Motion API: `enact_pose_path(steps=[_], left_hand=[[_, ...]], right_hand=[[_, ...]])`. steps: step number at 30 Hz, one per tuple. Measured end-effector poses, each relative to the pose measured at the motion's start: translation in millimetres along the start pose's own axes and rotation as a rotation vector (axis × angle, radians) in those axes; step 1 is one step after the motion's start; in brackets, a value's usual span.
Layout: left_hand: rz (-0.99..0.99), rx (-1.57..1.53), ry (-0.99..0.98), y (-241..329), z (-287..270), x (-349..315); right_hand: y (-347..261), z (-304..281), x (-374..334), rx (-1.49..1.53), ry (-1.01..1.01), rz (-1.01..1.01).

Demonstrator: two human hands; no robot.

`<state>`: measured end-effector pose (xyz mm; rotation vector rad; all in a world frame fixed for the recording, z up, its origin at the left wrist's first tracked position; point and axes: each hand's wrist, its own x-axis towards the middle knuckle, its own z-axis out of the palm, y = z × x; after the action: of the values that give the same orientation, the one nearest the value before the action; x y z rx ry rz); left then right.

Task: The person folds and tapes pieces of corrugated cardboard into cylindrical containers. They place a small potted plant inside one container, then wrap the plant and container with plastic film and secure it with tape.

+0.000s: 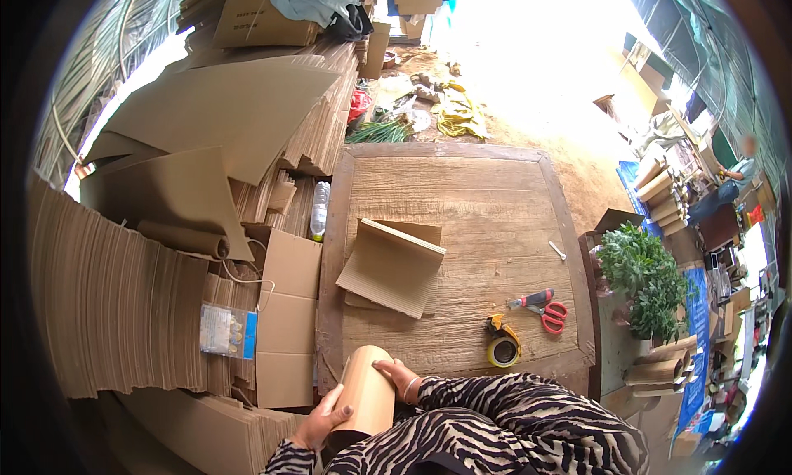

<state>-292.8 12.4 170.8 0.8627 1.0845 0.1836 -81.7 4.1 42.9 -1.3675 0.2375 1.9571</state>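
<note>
Low at the table's front edge, a tan cardboard tube (369, 390) is held tilted between my two hands. My left hand (323, 420) wraps the tube's lower left side, thumb along its surface. My right hand (400, 378) presses on its upper right side, the fingers partly hidden behind it. Folded pieces of corrugated cardboard (388, 273) lie on the wooden table (487, 198) beyond the tube. To the right are a yellow and black tape dispenser (502, 349), red-handled scissors (553, 317) and a small tool with a dark and red grip (536, 298).
Tall stacks of flat cardboard (124, 285) line the left side. A plastic bottle (320, 211) stands by the table's left edge. Leafy green plants (643, 269) are at the right, near more cardboard tubes (662, 368). Another person (730, 186) sits at the far right.
</note>
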Motion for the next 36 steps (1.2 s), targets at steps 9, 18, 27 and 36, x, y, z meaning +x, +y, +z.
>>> enact_pose_path(steps=[9, 18, 27, 36], left_hand=[[0.315, 0.090, 0.177, -18.5, 32.6, 56.8], [0.468, 0.650, 0.459, -9.3, 53.7, 81.4], [0.501, 0.670, 0.347, -0.5, 43.9, 110.4], [0.441, 0.529, 0.215, -16.2, 26.0, 91.5]], right_hand=[[20.5, -70.2, 62.1, 0.239, -0.168, 0.066], [4.7, -66.8, 78.8, -0.784, -0.252, -0.549], [11.5, -75.3, 104.9, -0.359, -0.258, -0.464], [26.5, -77.4, 108.8, -0.776, -0.210, -0.898]])
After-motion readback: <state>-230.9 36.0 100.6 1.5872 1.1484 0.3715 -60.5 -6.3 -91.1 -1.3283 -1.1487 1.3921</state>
